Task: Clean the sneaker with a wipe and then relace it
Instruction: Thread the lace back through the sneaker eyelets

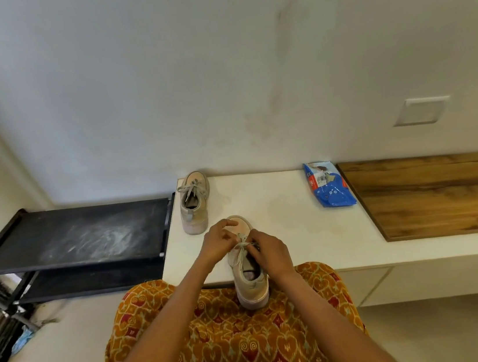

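Note:
A beige sneaker (pixel 250 285) stands at the front edge of the white counter (pixel 280 205), toe pointing away, its heel overhanging towards my lap. My left hand (pixel 217 243) and my right hand (pixel 267 251) meet over its eyelets, each pinching a strand of the pale lace (pixel 241 245). The second sneaker (pixel 194 206) of the pair sits laced at the counter's back left. A blue pack of wipes (pixel 329 185) lies at the back right of the white surface. No loose wipe is visible.
A black shoe rack (pixel 77 235) with a dusty top shelf stands to the left of the counter. A wooden panel (pixel 446 193) covers the counter's right part. The wall runs close behind. My patterned orange skirt (pixel 238 348) fills the foreground.

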The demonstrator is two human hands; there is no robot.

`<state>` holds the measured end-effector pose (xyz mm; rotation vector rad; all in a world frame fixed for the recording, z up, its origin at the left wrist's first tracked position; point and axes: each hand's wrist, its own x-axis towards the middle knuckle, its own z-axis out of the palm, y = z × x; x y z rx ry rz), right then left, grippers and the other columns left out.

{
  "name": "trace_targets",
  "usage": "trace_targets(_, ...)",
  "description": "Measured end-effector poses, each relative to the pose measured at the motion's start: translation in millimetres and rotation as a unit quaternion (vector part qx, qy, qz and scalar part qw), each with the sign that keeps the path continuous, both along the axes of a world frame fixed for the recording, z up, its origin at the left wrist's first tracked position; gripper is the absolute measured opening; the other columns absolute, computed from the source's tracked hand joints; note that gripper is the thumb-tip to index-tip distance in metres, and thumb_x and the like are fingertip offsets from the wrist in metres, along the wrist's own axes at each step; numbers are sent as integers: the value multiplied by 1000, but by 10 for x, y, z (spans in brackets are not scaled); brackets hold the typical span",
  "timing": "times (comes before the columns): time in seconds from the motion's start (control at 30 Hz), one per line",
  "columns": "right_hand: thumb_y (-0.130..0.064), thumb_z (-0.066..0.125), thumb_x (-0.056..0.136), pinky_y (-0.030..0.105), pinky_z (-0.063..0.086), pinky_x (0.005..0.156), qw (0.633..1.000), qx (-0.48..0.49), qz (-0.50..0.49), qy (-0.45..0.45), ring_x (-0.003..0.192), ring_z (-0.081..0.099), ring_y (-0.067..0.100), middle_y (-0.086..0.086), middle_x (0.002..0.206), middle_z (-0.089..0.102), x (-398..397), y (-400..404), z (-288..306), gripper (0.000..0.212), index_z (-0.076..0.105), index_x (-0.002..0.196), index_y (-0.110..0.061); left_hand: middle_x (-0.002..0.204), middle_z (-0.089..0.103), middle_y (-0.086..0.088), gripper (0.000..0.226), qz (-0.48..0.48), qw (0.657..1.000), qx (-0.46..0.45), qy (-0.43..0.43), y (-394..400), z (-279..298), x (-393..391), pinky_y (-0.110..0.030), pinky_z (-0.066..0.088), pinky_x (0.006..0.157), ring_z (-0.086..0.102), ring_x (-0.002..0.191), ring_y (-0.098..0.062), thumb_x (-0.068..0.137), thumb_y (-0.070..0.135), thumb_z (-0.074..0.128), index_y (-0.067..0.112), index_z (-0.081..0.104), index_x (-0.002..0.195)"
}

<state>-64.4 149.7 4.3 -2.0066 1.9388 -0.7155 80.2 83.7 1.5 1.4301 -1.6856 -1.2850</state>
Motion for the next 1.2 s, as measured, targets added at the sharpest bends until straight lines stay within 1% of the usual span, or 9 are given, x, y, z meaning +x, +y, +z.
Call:
trace_targets(0.13,-28,50,94,35,50,69,1000,1,1,-5,85,61,24,3,95,67,1,-4,-9,13,55,100,-18,96,67,-8,32,-91,956,-205,-188,-31,41,-29,-40,54,79,63,86,-23,90,5,52,18,56,119)
trace_targets(0.2,-28,50,93,35,51,70,1000,0,0,-10,86,61,24,3,96,67,-2,-6,-21,13,56,100,-18,101,68,-7,34,-102,943,-229,-220,-25,14,-27,-39,53,81,64,90,-23,92,11,52,18,52,126)
trace_targets(0.33,-27,50,94,34,49,68,1000,-9,5,-9,84,61,24,3,94,66,-10,-7,-35,12,55,99,-17,89,70,-7,44,-32,994,-59,-81,-28,-88,42,-38,55,81,66,84,-22,85,15,64,19,49,127)
trace_targets(0.43,-27,50,94,33,49,68,1000,-9,9,-1,84,61,23,3,96,66,-10,-13,-45,13,55,101,-17,86,71,-10,42,-7,999,33,1,-16,-123,94,-36,55,80,67,86,-24,83,7,64,19,52,122)
trace_targets(0.7,-25,50,94,34,51,70,1000,-16,4,-7,83,61,23,4,94,66,-12,-17,-72,11,55,97,-16,95,65,-14,32,71,997,4,20,41,-74,-61,-20,53,56,64,83,-20,84,8,63,17,54,114)
trace_targets(0.83,-26,50,94,33,52,71,1000,-15,1,-17,83,61,22,3,95,66,-16,-16,-89,12,55,97,-16,97,62,-5,37,47,999,2,8,30,-66,-15,-22,53,60,64,81,-17,86,16,65,24,45,116)
trace_targets(0.93,-26,50,94,33,49,72,1000,6,7,-13,86,60,23,4,98,64,-18,-49,-88,13,56,101,-16,97,62,-10,21,81,993,64,58,37,-91,41,-32,58,67,67,76,-23,92,19,58,15,48,109)
trace_targets(1.1,-36,68,81,31,48,81,986,58,23,-154,100,53,14,0,113,51,-221,-138,-27,40,56,116,-20,88,69,-9,11,20,999,11,49,101,-83,61,-31,58,71,67,79,-20,87,22,65,16,67,96)
trace_targets(1.2,-35,62,87,25,43,74,973,15,-65,-221,92,53,12,-2,102,52,-339,-117,39,19,59,96,-19,82,72,-5,6,16,999,-17,26,130,-89,28,-29,57,72,67,72,-16,83,21,70,20,72,88)
